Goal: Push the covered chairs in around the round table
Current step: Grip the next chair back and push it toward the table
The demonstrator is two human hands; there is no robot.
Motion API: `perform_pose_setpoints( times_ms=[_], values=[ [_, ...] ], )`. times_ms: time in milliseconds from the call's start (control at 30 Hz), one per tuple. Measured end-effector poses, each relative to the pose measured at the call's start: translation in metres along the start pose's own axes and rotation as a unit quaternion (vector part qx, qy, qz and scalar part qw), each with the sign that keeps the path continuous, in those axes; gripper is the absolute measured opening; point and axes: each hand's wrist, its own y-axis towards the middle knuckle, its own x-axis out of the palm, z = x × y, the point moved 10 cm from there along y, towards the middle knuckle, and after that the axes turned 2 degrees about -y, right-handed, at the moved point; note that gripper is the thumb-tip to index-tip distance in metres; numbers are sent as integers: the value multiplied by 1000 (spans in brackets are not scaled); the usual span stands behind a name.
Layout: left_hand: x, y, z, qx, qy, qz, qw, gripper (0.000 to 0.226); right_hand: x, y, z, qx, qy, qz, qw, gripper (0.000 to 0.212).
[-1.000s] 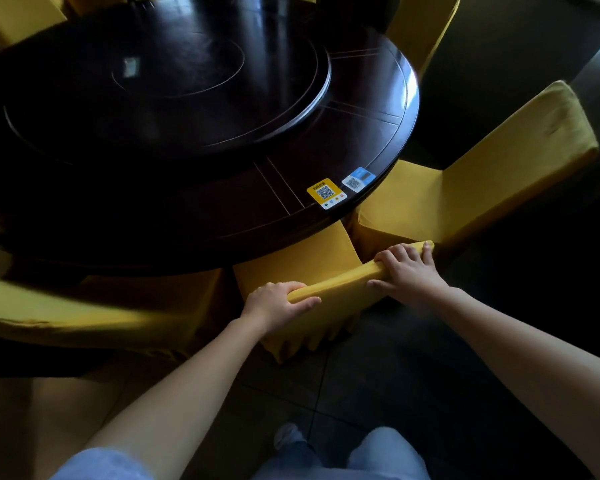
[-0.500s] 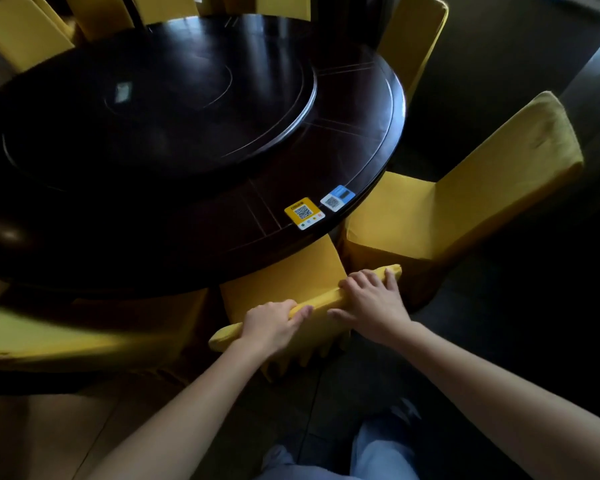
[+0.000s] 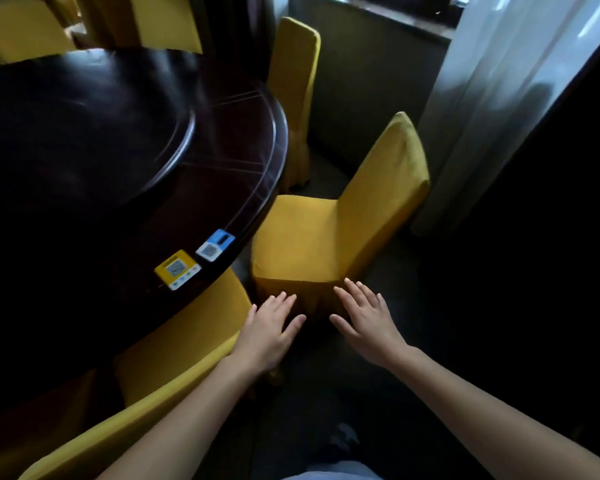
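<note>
Beside the round surface [image 3: 84, 140], one covered chair [image 3: 194, 344] sits tucked under the rim at lower left, apparently done. Both hands, left [image 3: 267, 332] and right [image 3: 368, 320], hover spread and empty near the next chair [image 3: 329, 233], whose seat stands clear of the edge and likely needs pushing.

Dim interior scene lit by daylight entering through the sheer curtain [image 3: 520, 81] at upper right. The dark polished surface [image 3: 84, 140] carries soft, streaked reflections and falls to near black at left. The right side and the floor [image 3: 326, 410] lie in deep shadow. Yellow chair covers [image 3: 326, 233] catch most light. Motion blur softens the surface and the far chairs; wide-angle distortion bends lines toward the edges.
</note>
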Motion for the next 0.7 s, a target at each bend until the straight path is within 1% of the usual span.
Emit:
perform_pose_setpoints(
  times_ms=[67,100,200,233,300,333,367,467,700],
  values=[
    [8,20,35,23,6,-5,1000,61,-16,0,29,13,0,7,1000,63],
    [11,31,52,34,12,-7,999,62,-24,0,42,17,3,11,1000,67],
    [20,58,98,64,37,-12,997,63,-48,0,85,35,20,33,999,96],
    [24,65,111,72,47,-20,996,64,-54,-1,99,46,22,38,998,95],
    [38,75,135,86,67,-52,993,64,-61,-7,126,72,23,44,996,72],
    [46,78,147,93,77,-70,990,64,-63,-10,139,85,27,46,995,65],
    [53,80,158,101,87,-85,987,64,-65,-14,150,94,29,48,994,62],
    [66,95,187,126,106,-108,980,64,-74,-18,182,121,36,57,990,62],
    [71,149,244,191,124,-99,969,65,-88,-14,238,172,60,69,981,61]
  ],
)
